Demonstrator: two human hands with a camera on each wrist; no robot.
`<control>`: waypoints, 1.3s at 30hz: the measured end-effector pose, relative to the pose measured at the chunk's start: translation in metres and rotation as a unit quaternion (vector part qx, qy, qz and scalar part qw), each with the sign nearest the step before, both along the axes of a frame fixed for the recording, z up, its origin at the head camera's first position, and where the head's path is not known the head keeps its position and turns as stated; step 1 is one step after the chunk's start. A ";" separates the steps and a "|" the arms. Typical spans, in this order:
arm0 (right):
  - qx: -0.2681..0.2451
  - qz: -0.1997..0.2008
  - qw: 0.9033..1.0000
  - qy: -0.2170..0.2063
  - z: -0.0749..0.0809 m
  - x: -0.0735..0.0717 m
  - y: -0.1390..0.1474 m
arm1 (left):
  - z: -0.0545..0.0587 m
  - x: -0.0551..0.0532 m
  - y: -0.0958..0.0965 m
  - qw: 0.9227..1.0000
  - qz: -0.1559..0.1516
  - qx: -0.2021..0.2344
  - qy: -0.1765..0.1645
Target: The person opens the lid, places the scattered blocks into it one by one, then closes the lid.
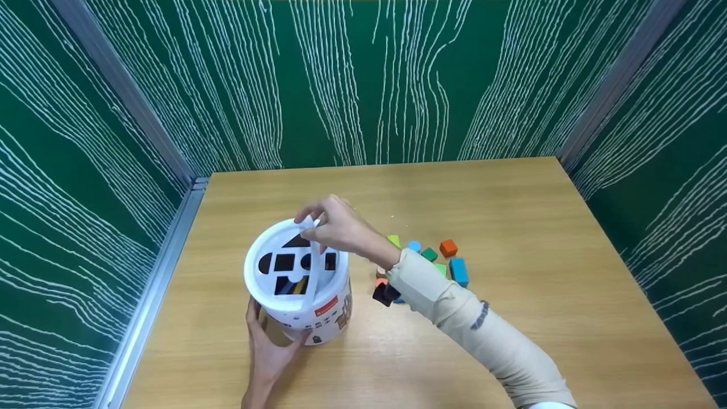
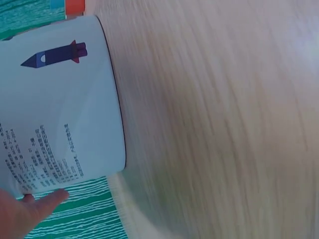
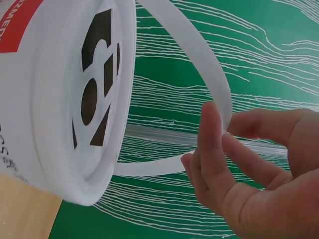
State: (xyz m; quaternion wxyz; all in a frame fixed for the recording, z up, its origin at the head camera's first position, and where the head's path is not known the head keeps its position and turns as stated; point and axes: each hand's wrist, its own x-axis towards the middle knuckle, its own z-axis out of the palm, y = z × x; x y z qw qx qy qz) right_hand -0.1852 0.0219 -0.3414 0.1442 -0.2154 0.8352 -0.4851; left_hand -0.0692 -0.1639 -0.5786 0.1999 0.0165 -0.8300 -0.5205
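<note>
Bucket (image 1: 318, 321) stands upright on left half of bench (image 1: 539, 227), holed lid (image 1: 264, 241) on top, blue and yellow pieces (image 1: 295, 286) showing through one opening. Right hand (image 1: 335, 227) pinches raised handle (image 3: 197, 45); left hand (image 1: 270, 346) grips bucket's lower side. Right of bucket, loose blocks: orange block (image 1: 448, 248) and blue block (image 1: 458, 271) in plain sight, sleeve (image 1: 477, 329) partly hiding others. White-lined green panels (image 1: 369, 85) and metal posts (image 1: 130, 85) enclose bench.

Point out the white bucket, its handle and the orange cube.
White bucket (image 1: 304, 316): head view, on its printed side wall.
Handle (image 3: 203, 55): right wrist view, on the upper stretch of its curved white band.
Orange cube (image 1: 448, 248): head view, on the middle of its visible surface.
</note>
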 end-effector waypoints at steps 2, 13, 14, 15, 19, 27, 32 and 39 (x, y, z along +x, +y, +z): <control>0.010 0.005 1.000 0.002 0.000 0.000 0.003 | 0.008 0.002 0.001 1.000 -0.008 0.007 -0.003; 0.026 -0.005 1.000 -0.013 -0.011 -0.004 0.027 | 0.043 0.009 0.005 0.999 -0.045 0.011 0.016; 0.026 -0.008 1.000 -0.013 -0.013 -0.004 0.030 | 0.043 0.009 0.005 0.999 -0.045 0.013 0.020; 0.025 -0.011 1.000 -0.014 -0.015 -0.004 0.032 | 0.044 0.008 0.004 0.999 -0.045 0.015 0.022; 0.023 -0.024 0.999 -0.005 -0.024 -0.004 0.042 | 0.045 0.008 0.001 0.997 -0.037 0.043 0.043; 0.021 -0.063 0.998 -0.008 -0.046 -0.002 0.056 | 0.054 0.005 -0.003 0.993 -0.042 0.073 0.080; 0.013 -0.078 0.997 -0.023 -0.064 0.001 0.064 | 0.064 0.003 -0.003 0.995 -0.034 0.067 0.071; 0.016 -0.083 0.995 -0.048 -0.100 0.004 0.068 | 0.058 -0.001 -0.006 0.996 -0.025 0.061 0.061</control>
